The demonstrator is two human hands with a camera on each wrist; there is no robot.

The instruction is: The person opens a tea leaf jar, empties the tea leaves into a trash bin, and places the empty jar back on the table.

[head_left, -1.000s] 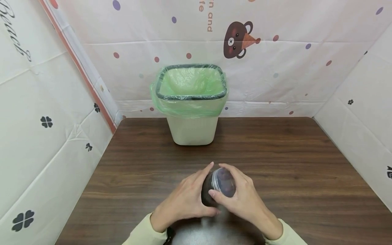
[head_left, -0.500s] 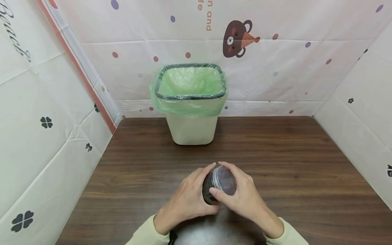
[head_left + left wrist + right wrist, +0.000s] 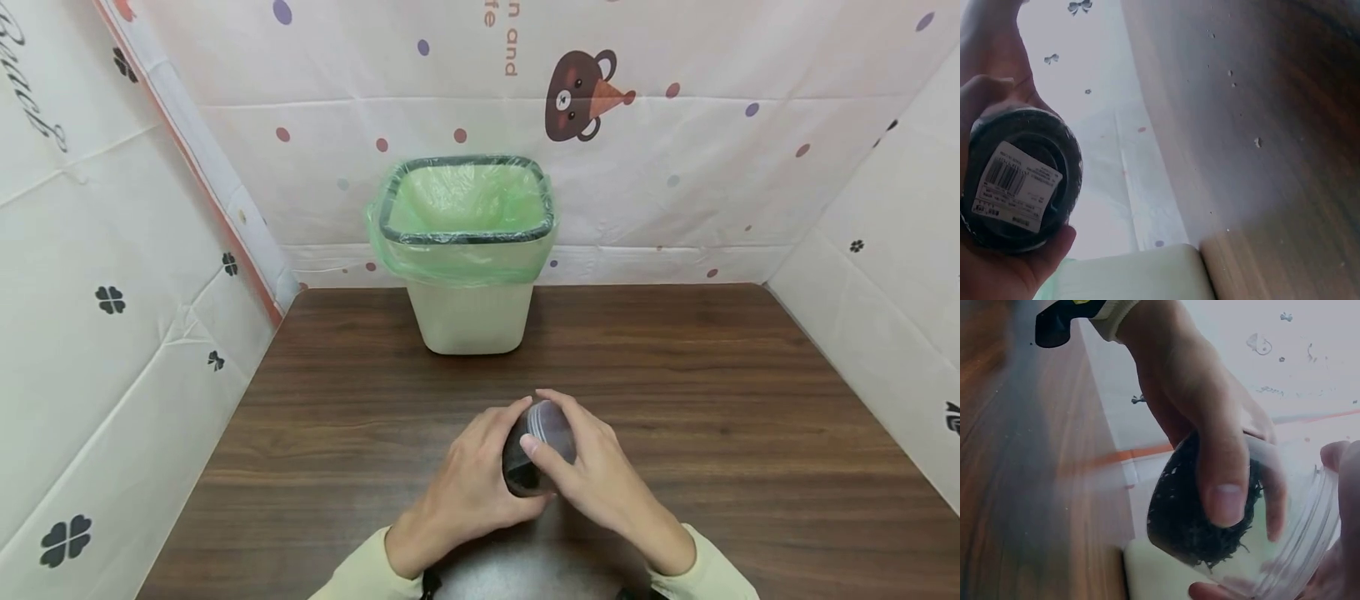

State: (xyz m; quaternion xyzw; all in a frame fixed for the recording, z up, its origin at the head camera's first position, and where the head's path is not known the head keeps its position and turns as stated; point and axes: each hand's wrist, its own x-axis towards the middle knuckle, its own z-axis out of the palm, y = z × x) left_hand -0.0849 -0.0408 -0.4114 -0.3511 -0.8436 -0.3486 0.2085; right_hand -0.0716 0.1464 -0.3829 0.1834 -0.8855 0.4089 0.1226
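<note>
A clear plastic jar [image 3: 519, 468] with dark, shredded, leaf-like contents [image 3: 1194, 515] is held tilted above the table. My left hand [image 3: 476, 475] grips the body of the jar, fingers behind and thumb in front. Around the ridged, see-through lid end [image 3: 553, 429] my right hand [image 3: 600, 467] curls its fingers and thumb. In the left wrist view the jar's dark base faces the camera, bearing a white barcode label [image 3: 1016, 184]. The right wrist view shows the dark contents gathered toward the base, away from the ridged end.
A pale bin [image 3: 472, 321] with a green plastic liner [image 3: 461, 271] and dark rim stands at the back of the brown wooden table [image 3: 675, 358]. Patterned white cloth [image 3: 337, 67] hangs behind and along both sides. Small crumbs [image 3: 1258, 142] lie on the tabletop.
Both hands and the jar have shifted slightly up and to the right in the head view. My right thumb has moved upward across the ridged lid end.
</note>
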